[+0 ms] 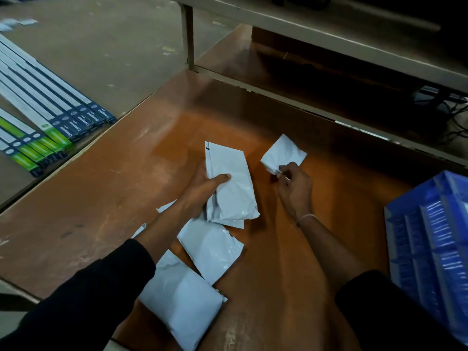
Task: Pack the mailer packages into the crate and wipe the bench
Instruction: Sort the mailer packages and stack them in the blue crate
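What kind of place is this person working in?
Probably a warehouse or shipping room: white mailer packages lie on a worn bench, a blue crate stands alongside, and boxed goods are stacked to the left.

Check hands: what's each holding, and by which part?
Left hand grips a stack of white mailers around its left edge, thumb on top. Right hand pinches a small mailer by its near corner.

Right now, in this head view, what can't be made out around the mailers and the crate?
- Blue crate: interior cut off by the right edge, contents unknown.
- Mailers under the left forearm: only corners show.
- Left hand stack: package count unclear.
- Boxes: small print unreadable.
- No wiping cloth visible.
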### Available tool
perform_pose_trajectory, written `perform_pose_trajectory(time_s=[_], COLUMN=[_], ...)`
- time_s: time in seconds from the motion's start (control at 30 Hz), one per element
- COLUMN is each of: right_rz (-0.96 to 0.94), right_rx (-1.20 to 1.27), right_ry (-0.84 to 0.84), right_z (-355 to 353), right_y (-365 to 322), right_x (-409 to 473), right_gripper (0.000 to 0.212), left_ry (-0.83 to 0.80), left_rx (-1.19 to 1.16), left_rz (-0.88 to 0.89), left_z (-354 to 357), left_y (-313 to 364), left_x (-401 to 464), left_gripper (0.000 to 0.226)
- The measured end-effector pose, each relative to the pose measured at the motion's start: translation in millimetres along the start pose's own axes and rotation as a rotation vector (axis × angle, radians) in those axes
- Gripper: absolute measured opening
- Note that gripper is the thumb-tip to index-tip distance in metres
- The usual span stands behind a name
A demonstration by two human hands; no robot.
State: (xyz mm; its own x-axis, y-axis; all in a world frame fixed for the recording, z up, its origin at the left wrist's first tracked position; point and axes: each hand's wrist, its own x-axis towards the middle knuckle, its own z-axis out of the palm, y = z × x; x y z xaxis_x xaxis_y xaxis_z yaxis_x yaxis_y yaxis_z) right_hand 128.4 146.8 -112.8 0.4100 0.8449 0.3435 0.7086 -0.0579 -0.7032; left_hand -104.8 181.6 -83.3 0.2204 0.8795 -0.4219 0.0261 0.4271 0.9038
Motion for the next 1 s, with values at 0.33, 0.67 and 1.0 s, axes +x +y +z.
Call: perform_pose_trajectory(time_s=[0.33,0.67,1.0], right_rz=[-0.348,-0.371,0.098], right_rx=[0.103,0.086,0.168], right_ry=[-0.449,-0.496,-0.061], right_z=[-41,-72,-137], right_y=[-38,-65,-62], right_x=[-51,-70,-67], right_gripper=[0.023,0.011,0.038], left_ry=[0.026,-0.122,-0.191], left_rx=[-0.244,-0.214,0.102], left_rz=[-0.087,0.079,0.396], left_z=[14,22,70], left_y=[-5,-5,15], left_x=[7,-15,-61], left_gripper=[0.07,0.066,0.074])
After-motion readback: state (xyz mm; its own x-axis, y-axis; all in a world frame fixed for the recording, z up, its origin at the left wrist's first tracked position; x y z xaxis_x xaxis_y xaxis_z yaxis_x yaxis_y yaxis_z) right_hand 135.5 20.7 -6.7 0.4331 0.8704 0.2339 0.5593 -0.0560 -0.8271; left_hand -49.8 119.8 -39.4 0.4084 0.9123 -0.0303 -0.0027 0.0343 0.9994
